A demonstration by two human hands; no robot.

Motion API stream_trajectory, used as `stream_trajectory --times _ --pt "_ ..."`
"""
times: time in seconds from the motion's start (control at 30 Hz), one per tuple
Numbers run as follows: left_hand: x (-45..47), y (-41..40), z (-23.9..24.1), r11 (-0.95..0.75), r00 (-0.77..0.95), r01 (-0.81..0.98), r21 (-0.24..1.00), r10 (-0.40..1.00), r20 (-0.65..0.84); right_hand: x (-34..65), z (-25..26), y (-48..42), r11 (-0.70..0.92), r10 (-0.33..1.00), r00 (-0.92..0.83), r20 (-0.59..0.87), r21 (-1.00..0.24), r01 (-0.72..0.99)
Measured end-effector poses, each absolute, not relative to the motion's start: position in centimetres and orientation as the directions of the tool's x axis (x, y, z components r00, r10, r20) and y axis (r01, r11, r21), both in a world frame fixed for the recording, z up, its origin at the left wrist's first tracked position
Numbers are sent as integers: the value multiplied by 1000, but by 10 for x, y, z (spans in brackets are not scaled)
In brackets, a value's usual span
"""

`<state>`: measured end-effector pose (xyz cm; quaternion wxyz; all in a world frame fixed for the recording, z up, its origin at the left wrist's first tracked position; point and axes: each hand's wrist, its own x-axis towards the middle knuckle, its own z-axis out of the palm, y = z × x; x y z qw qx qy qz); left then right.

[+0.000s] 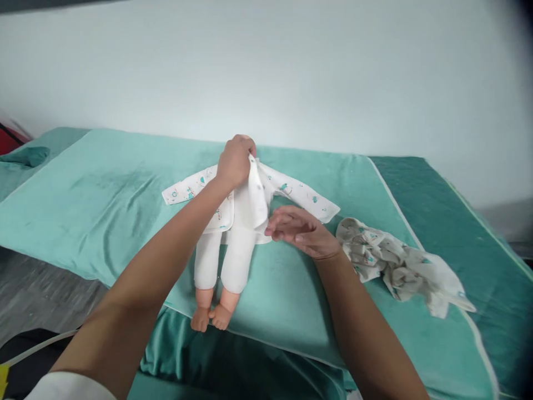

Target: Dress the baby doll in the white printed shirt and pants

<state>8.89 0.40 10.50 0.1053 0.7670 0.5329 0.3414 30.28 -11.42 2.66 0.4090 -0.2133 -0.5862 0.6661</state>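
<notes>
A baby doll lies on its back with white-clad legs and bare feet toward me; its head is hidden. Spread out under and around its upper body is a white baby shirt with teal prints, both sleeves stretched sideways. At the neckline, my left hand is closed on the shirt's front edge, lifting the flap so its white inside shows. My right hand is open beside the doll's waist, fingers loosely extended. Its fingertips are at the flap's lower edge; I cannot tell if they touch it.
A crumpled printed baby garment lies to the right of my right hand. A light green sheet covers the bed, with darker green fabric at the right. The white wall stands behind; grey floor shows at lower left.
</notes>
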Motion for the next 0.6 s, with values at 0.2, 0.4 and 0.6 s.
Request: stream_trajectory --times 0.2,0.4,0.6 --pt "73 -3 87 -310 34 656 688 923 384 288 17 -113 420 831 -417 367 -906 40" --pt "72 -17 86 -256 -33 572 779 942 334 249 10 -133 700 714 -351 606 -598 390" --pt "70 -21 82 -305 118 652 694 945 305 232 15 -146 776 626 -397 671 -484 405"
